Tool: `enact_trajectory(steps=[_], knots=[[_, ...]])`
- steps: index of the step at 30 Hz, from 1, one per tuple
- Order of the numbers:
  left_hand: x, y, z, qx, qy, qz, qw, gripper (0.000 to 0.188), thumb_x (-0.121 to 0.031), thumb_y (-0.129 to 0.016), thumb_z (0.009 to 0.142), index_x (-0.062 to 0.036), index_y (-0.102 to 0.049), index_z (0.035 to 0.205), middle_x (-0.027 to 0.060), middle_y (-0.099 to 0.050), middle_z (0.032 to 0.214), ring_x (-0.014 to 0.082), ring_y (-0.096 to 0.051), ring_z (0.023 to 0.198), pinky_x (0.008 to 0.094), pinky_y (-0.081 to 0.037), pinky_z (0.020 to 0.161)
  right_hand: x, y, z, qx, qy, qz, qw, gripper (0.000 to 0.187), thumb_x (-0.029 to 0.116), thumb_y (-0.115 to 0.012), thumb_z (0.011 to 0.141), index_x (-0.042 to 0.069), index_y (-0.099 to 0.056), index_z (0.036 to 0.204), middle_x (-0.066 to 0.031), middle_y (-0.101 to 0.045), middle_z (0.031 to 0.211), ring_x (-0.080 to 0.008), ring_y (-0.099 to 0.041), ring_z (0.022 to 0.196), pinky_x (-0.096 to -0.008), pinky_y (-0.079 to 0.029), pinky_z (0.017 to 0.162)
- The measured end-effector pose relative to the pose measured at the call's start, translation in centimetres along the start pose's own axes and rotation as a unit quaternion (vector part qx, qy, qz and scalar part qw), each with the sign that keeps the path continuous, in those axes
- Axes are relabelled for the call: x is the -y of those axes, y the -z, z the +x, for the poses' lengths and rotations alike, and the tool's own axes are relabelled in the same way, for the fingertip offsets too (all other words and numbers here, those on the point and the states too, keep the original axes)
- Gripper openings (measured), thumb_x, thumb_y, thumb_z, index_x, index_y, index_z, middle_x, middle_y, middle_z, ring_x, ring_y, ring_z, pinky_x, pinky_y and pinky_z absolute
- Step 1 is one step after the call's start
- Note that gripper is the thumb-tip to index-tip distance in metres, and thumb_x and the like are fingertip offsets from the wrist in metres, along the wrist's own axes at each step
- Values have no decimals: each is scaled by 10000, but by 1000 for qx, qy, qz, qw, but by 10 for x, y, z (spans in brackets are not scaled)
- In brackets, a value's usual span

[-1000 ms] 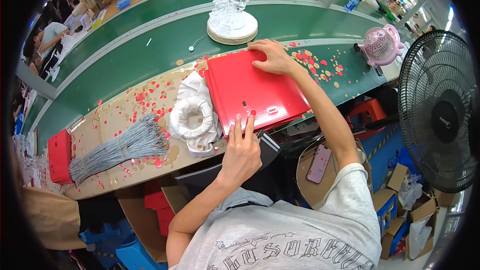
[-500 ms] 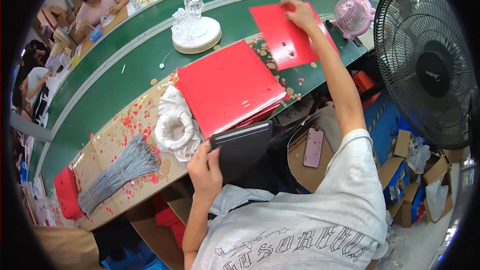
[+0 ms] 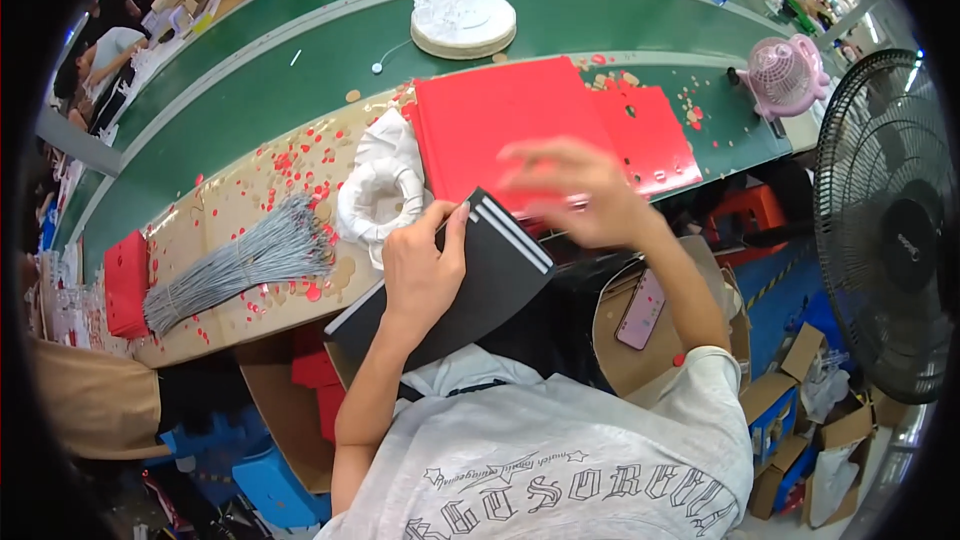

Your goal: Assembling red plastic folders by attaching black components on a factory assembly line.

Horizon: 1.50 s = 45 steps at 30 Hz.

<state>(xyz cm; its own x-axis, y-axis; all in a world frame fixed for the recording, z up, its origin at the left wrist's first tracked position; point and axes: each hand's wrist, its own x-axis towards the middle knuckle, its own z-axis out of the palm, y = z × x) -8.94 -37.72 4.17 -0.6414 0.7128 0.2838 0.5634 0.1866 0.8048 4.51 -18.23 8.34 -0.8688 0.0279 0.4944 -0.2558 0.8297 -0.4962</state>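
Observation:
My left hand (image 3: 425, 270) grips a flat black folded piece with white stripes (image 3: 490, 280) at the near edge of the worktable. My right hand (image 3: 575, 190) is blurred, fingers apart and holding nothing, just above the black piece's far corner and over the near edge of a stack of red sheets (image 3: 500, 120). A single red sheet (image 3: 650, 135) lies to the right of that stack, partly on the green belt (image 3: 300, 90).
A white cord coil (image 3: 375, 195) and a grey wire bundle (image 3: 240, 260) lie to the left among red paper dots. A round white base with a glass ornament (image 3: 463, 25) stands on the belt. A pink mini fan (image 3: 785, 75), a black fan (image 3: 890, 230) and a phone (image 3: 640, 310) are on the right.
My right hand carried a red sheet off the stack, left it to the right, and came back near the black piece. My left hand has raised the black piece over the table's edge.

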Motion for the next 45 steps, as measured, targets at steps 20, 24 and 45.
enact_trajectory(steps=[20, 24, 45], knots=[[4, -6, 0, 34, -71, 40, 996, 210, -154, -619, 958, -29, -632, 789, 187, -597, 590, 390, -611, 552, 473, -419, 522, 25, -60, -27, -80, -135, 120, 980, 114, -1, -783, 787, 3, -723, 884, -98, -725, 1195, -229, -718, 897, -325, -586, 772], [5, -10, -7, 52, -75, 48, 995, 221, -164, -624, 959, -34, -614, 780, 169, -573, 564, 387, -595, 529, 479, -424, 521, 24, -53, -28, -70, -125, 126, 982, 121, 0, -791, 773, 13, -744, 884, -106, -706, 1217, -221, -695, 972, -326, -573, 825], [12, -52, -17, 79, -196, 76, 974, 135, 10, -656, 851, 136, -625, 886, 290, -502, 1396, 423, -496, 1333, 489, -432, 1084, -68, -53, 16, -15, -182, 70, 981, 128, 100, -764, 837, -6, -765, 909, -88, -723, 1112, -214, -677, 1050, -336, -547, 878]])
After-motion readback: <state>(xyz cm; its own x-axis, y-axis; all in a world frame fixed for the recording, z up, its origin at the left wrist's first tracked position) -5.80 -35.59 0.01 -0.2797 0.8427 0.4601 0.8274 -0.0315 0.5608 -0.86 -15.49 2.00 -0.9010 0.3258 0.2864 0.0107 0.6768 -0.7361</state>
